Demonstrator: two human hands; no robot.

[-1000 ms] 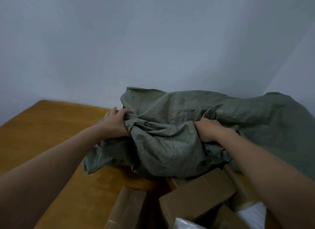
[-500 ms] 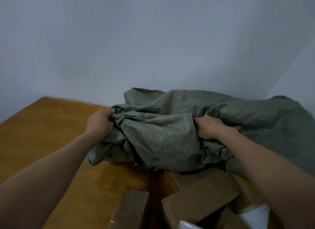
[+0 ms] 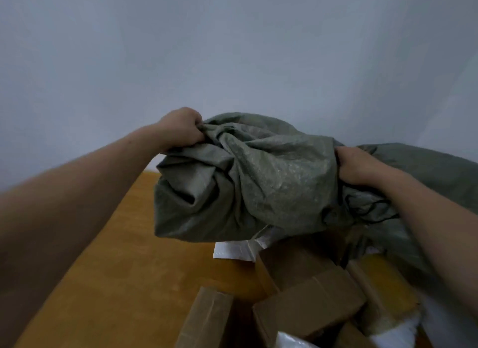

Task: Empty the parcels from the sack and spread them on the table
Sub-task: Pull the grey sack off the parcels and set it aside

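Note:
A grey-green woven sack (image 3: 258, 182) hangs bunched above the wooden table (image 3: 124, 283). My left hand (image 3: 181, 129) grips its upper left corner, and my right hand (image 3: 359, 166) grips a fold at its right side. Beneath the raised sack lie several parcels: a brown cardboard box (image 3: 307, 309) at the front, a narrow brown box (image 3: 207, 319) to its left, and a white padded mailer (image 3: 232, 250) poking out from under the fabric. The sack's right part trails off toward the frame's right edge and covers whatever lies under it.
A yellow taped parcel (image 3: 385, 290) and white plastic mailers (image 3: 294, 341) crowd the lower right. A pale wall (image 3: 232, 50) stands close behind the table. Bare wood stretches along the table's left side.
Both hands have lifted the sack up off the table, the left hand rising most. The white mailer and more of the boxes have come into view beneath it.

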